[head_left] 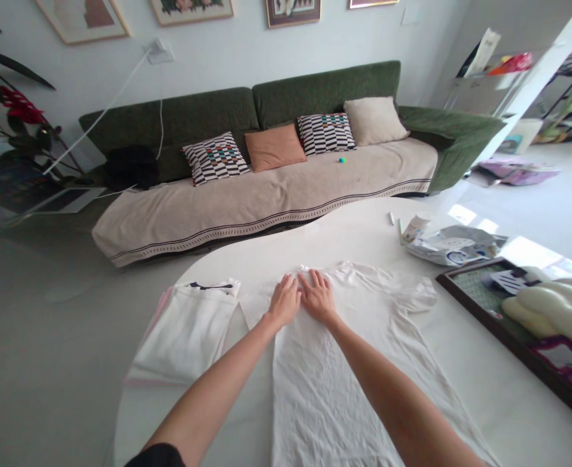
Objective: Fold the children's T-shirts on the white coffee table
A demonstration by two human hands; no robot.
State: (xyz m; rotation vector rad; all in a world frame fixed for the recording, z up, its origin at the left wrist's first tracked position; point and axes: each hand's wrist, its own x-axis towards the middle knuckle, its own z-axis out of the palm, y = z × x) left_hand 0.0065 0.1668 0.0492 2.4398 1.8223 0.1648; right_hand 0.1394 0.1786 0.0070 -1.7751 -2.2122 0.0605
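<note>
A white short-sleeved shirt lies spread on the white table, its neckline toward the far edge and its hem toward me. Small wrinkles run over its body. My left hand rests palm down on the cloth near the collar, fingers stretched out. Just beside it, my right hand also lies flat on the shirt, fingers apart, the two hands almost touching. To the left sits a stack of folded clothes, white on top with a pink edge showing beneath.
The rounded white table carries a dark-framed tray with a cream puffy object at right, and a silver plastic bag behind it. Beyond stands a green sofa with several cushions. A laptop is at far left.
</note>
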